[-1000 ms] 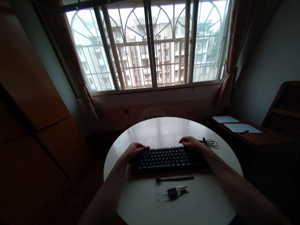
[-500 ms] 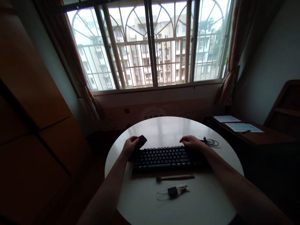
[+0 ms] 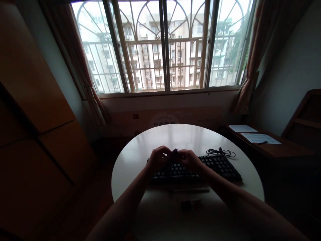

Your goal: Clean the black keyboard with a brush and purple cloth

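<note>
My left hand (image 3: 159, 158) and my right hand (image 3: 190, 159) meet above the keyboard, fingers closed on a small dark cloth (image 3: 175, 152) between them. Its details are lost in shadow. Beneath them lies a black keyboard (image 3: 223, 166), its middle partly covered by my hands and its number pad showing at the right. In front of it rests a thin brush (image 3: 193, 190), dim in the shade. Closer to me is a dark block with wire loops (image 3: 186, 205), which looks like a keycap puller.
All this lies on a round white table (image 3: 130, 160). A coiled black cable (image 3: 222, 152) sits behind the keyboard at the right. Off to the right, papers (image 3: 260, 138) and a pen (image 3: 263, 143) lie on a brown surface. A wooden cabinet (image 3: 55, 144) stands at the left.
My left hand has moved right with the dark cloth, and my right hand has moved left to take hold of it too. The brush and the wire-looped block now look darker.
</note>
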`<action>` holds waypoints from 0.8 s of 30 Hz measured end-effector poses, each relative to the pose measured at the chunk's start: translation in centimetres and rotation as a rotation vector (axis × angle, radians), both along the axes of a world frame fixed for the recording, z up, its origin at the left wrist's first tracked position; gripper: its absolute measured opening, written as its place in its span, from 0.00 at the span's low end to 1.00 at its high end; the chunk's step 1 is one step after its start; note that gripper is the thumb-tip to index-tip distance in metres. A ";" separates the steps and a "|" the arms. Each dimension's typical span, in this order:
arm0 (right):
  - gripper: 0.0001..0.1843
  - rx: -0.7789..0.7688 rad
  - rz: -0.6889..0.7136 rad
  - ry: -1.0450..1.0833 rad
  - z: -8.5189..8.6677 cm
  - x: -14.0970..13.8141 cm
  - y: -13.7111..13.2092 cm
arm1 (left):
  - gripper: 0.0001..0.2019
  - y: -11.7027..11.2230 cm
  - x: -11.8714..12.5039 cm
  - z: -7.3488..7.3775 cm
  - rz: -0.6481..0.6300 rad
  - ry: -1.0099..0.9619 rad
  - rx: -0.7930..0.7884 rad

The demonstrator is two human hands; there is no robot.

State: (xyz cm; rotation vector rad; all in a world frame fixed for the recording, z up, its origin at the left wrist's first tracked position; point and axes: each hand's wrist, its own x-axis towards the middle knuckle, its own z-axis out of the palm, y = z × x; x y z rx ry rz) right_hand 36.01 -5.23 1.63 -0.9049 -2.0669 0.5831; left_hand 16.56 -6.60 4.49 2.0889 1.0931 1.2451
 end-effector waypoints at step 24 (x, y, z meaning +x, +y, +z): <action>0.15 0.136 -0.114 -0.122 0.6 -6.1 6.0 | 0.11 8.1 -9.7 -6.0 0.626 -0.047 -0.239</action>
